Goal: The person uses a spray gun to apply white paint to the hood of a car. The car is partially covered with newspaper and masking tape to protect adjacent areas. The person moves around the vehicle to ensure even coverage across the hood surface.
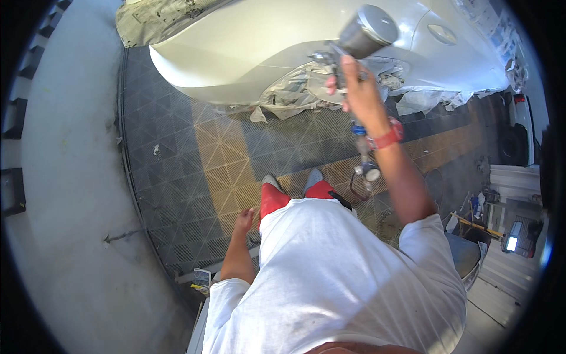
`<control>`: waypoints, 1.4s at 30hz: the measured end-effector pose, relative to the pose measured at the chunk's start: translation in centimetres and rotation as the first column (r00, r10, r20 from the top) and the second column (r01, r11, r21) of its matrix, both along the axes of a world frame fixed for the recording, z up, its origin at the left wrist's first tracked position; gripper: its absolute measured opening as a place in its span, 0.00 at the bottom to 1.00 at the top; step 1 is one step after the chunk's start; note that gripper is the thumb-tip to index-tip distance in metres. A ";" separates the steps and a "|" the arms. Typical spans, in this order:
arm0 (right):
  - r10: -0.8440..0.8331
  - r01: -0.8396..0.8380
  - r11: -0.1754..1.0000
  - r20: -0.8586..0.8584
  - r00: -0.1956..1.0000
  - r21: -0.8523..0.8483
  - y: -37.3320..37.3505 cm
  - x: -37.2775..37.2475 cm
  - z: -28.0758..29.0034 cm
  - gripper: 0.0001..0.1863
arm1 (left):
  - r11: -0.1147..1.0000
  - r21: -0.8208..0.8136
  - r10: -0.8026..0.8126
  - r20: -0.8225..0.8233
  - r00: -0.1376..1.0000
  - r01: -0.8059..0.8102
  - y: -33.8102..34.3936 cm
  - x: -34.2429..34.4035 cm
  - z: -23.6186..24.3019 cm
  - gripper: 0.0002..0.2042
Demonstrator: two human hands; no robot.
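My right hand (359, 88) grips a metal spray gun (339, 68) with a silver cup (365, 32) on top and a gauge (371, 174) on the fitting below the handle. It is held over the side of a white car body (224, 44); whether it touches cannot be seen. Crumpled masking sheets (280, 100) hang along the lower bodywork, partly behind the gun. My left hand (244, 218) hangs beside my red trouser leg, fingers loosely bent and open, with nothing visible in it.
I stand on a tiled floor (159, 130) with grey and tan squares. A pale wall (53, 236) with black blocks runs along the left. At right are a white vehicle or object (522, 127), cluttered equipment (489, 206) and a lit device (513, 239). A covering sheet (141, 23) lies at top left.
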State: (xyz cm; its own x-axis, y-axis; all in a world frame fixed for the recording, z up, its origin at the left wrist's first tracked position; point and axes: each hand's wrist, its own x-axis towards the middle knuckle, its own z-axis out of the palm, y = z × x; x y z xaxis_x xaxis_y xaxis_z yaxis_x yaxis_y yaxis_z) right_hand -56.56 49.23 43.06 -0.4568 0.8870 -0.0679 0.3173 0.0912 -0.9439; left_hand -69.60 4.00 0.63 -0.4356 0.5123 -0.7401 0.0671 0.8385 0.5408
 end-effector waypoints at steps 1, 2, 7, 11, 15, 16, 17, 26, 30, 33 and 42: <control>-0.027 0.027 1.000 0.009 1.000 0.008 0.7 1.9 0.4 0.32 | 1.000 0.006 -0.009 -0.017 1.000 0.009 0.0 0.0 -0.4 0.32; -0.057 0.057 0.998 0.017 0.998 0.017 1.4 3.8 0.7 0.33 | 1.000 0.011 -0.011 0.000 1.000 0.011 0.0 -0.1 -0.8 0.32; -0.284 0.284 0.956 0.002 0.959 0.069 4.3 12.3 3.3 0.36 | 0.998 -0.010 -0.069 0.030 0.997 0.070 2.6 -0.8 -0.4 0.32; -0.405 0.405 0.912 -0.009 0.914 0.067 7.1 16.4 5.0 0.39 | 0.993 0.070 -0.102 0.025 0.994 0.100 4.4 -1.5 -1.3 0.30; -0.511 0.510 0.857 -0.015 0.860 0.065 10.5 20.4 6.0 0.34 | 0.985 0.120 -0.129 0.024 0.991 0.125 7.5 -1.4 -0.8 0.30; -0.542 0.540 0.837 -0.005 0.841 0.085 11.4 21.4 6.1 0.35 | 0.985 0.132 -0.118 0.042 0.992 0.111 8.1 -1.4 -0.3 0.30; -0.563 0.560 0.822 0.002 0.826 0.104 12.5 22.2 6.1 0.35 | 0.986 0.127 -0.113 0.047 0.992 0.107 7.9 -1.7 -1.2 0.30; -0.594 0.603 0.785 -0.104 0.798 0.144 13.3 20.0 6.8 0.35 | 0.976 0.113 -0.184 -0.007 0.983 0.184 5.0 -2.2 -3.5 0.31; -0.414 0.421 0.904 -0.088 0.906 0.073 8.5 14.4 5.8 0.36 | 0.912 0.403 -0.129 0.109 0.986 0.075 15.8 -1.1 5.0 0.28; -0.262 0.265 0.963 -0.055 0.963 0.048 4.1 9.4 4.8 0.35 | 0.775 0.632 -0.182 0.238 0.954 -0.010 26.6 1.3 17.8 0.25; 0.068 -0.085 0.987 -0.126 0.990 -0.136 -3.0 -2.7 1.2 0.30 | 0.490 0.830 -0.552 0.533 0.641 -0.268 32.0 2.5 29.8 0.14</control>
State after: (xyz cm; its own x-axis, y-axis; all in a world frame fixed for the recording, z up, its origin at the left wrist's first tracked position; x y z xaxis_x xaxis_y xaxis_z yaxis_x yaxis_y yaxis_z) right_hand -59.27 46.21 44.24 -0.5353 0.8347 -0.1294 0.1972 -0.0254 -0.9800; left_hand -67.05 36.00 30.38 0.1156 0.9908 0.0702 -0.5708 0.0085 0.8211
